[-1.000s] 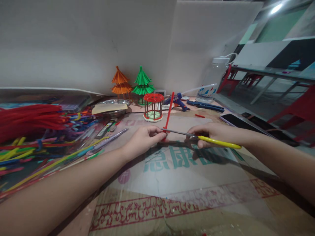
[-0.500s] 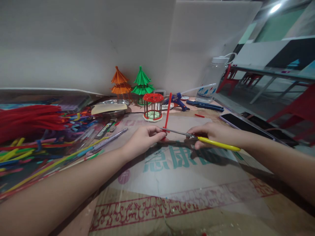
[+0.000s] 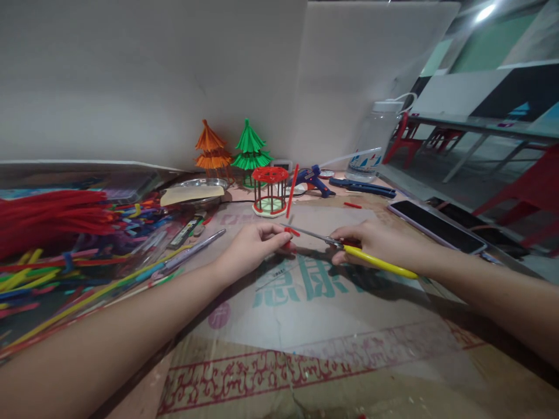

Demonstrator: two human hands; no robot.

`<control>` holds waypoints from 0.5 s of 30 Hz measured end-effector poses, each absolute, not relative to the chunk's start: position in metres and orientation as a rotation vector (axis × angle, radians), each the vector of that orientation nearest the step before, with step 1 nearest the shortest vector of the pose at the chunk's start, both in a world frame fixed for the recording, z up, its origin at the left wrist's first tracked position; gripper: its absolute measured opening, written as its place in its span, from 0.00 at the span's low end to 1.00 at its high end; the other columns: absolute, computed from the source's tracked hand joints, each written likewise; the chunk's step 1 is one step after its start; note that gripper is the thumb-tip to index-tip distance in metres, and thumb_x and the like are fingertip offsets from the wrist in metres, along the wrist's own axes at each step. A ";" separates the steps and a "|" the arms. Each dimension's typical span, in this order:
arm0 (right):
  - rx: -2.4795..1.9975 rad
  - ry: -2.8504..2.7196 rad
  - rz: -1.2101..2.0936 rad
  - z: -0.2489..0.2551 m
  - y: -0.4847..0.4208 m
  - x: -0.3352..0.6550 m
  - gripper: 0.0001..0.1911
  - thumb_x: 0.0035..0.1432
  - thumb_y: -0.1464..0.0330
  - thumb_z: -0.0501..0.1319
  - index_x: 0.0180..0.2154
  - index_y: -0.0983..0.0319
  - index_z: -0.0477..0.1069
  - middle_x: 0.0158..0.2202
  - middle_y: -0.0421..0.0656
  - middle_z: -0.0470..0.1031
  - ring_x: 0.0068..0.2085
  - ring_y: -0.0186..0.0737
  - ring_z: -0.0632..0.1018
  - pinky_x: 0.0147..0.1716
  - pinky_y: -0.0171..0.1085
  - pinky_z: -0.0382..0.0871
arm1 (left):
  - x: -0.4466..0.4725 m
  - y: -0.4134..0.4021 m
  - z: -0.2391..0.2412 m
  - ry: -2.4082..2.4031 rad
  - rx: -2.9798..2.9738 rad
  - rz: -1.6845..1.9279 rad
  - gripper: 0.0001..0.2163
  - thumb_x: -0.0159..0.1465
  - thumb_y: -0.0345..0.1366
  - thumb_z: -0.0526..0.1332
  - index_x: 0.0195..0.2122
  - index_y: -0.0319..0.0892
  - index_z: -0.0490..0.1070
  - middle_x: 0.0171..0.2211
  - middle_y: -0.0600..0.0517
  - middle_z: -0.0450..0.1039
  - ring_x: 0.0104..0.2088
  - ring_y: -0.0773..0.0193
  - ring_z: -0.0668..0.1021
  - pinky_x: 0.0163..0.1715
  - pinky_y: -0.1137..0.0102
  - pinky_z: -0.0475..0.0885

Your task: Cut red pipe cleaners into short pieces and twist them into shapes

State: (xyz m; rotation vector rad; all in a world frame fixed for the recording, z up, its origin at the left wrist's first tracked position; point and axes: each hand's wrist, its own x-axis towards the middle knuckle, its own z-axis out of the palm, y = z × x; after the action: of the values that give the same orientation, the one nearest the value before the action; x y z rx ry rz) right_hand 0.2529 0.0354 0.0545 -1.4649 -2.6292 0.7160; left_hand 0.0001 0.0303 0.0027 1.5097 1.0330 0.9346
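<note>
My left hand [image 3: 251,247] is pinched shut on a short red straw stub [image 3: 292,231] just above the cardboard sheet [image 3: 305,326]. My right hand [image 3: 378,244] grips yellow-handled scissors [image 3: 375,263]; their metal blades [image 3: 308,233] reach left to the stub. A longer red straw piece [image 3: 292,189] stands tilted right above the blades, apart from the stub and from my fingers. Behind it sits a small red straw pavilion [image 3: 271,191] on a pale round base.
At the back stand orange [image 3: 212,148] and green [image 3: 251,148] straw towers, a blue glue gun [image 3: 312,177] and a clear water jug [image 3: 378,139]. Piles of coloured straws [image 3: 56,233] and pens fill the left. A phone [image 3: 437,224] lies at the right.
The red straw, whole in my left hand before, is now in two: a stub stays in my fingers and the long part has come free above the blades. Both hands shifted slightly left.
</note>
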 end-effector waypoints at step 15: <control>-1.225 -2.802 0.466 0.055 0.033 0.258 0.24 0.55 0.58 0.66 0.53 0.56 0.75 0.41 0.43 0.81 0.38 0.44 0.79 0.33 0.36 0.68 | -0.009 0.042 -0.003 1.426 1.722 1.180 0.20 0.64 0.41 0.61 0.54 0.37 0.75 0.49 0.43 0.79 0.46 0.55 0.79 0.48 0.63 0.70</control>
State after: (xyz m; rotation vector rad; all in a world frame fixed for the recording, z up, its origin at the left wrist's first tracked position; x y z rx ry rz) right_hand 0.2583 0.0327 0.0549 -1.2250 -2.8022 0.4657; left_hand -0.0089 0.0423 -0.0034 1.7222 1.4260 1.1802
